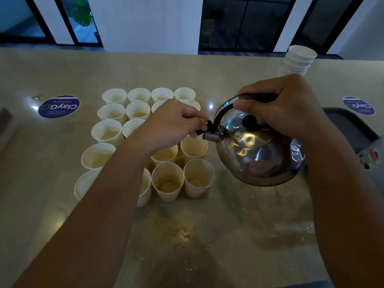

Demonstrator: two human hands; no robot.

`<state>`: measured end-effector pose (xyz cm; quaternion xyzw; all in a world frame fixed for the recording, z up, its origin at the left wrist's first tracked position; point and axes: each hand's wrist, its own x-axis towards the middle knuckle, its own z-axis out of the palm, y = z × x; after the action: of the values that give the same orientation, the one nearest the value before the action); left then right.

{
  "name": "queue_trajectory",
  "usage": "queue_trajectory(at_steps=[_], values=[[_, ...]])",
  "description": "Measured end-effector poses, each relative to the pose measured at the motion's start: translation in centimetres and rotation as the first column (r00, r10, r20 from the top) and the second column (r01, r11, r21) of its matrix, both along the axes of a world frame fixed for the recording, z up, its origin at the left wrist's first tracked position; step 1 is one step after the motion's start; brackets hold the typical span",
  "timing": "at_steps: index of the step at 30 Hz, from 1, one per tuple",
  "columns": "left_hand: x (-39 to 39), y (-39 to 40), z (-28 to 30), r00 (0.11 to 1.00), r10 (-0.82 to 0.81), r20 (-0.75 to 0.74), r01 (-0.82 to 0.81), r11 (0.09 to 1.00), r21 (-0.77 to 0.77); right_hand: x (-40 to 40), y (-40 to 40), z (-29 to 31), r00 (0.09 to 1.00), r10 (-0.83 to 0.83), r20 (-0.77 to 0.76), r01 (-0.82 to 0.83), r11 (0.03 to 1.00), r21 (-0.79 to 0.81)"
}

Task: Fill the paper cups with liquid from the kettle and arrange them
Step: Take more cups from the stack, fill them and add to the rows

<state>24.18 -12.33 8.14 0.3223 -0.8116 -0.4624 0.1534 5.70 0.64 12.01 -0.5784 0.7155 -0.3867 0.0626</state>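
Note:
A shiny steel kettle [259, 150] hangs above the counter, tilted with its spout to the left. My right hand [284, 104] grips its black handle from above. My left hand [176, 121] pinches the black spout cap [204, 128] at the spout's tip. Under and left of the spout stand several white paper cups [167, 181] in a tight grid; some hold pale liquid. The cup [194, 147] just below the spout shows only a little at its bottom. My left forearm hides part of the grid.
A stack of empty paper cups [298, 61] stands at the back right. A dark tray [349, 129] lies at the right edge. Round blue stickers [59, 106] mark the beige counter [207, 235], which has water droplets near its front.

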Motion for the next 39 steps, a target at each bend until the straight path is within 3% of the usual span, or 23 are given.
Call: queue_trajectory(at_steps=[20,30,39], values=[[-0.3,0.4,0.4,0.999,-0.023,-0.030,0.023,1.000,0.000,0.0,-0.3,0.2,0.998,-0.015,-0.062,0.018,0.998,0.056],[-0.2,1.0,2.1,0.990,0.025,-0.136,-0.044,0.988,-0.145,-0.1,1.3,0.2,0.990,-0.008,0.142,0.025,0.993,-0.118],[0.7,2.5,3.1,0.993,-0.031,-0.113,0.012,0.987,-0.159,-0.1,2.6,0.6,0.969,0.063,0.239,-0.041,0.995,-0.096]])
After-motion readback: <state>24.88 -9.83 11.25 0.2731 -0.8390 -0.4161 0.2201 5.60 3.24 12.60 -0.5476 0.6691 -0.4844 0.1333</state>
